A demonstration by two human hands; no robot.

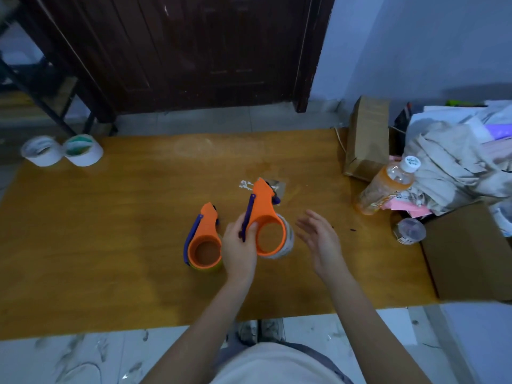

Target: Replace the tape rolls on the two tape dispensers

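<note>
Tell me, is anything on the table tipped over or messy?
Yes. The orange drink bottle leans tilted against the heap of cloth and papers at the table's right side, not upright. Whitish scraps also lie beyond the dispensers.

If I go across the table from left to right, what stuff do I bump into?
Two white tape rolls → the dispenser lying on the table → the left hand holding the other dispenser → the open right hand → the orange drink bottle → the pile of cloth.
</note>
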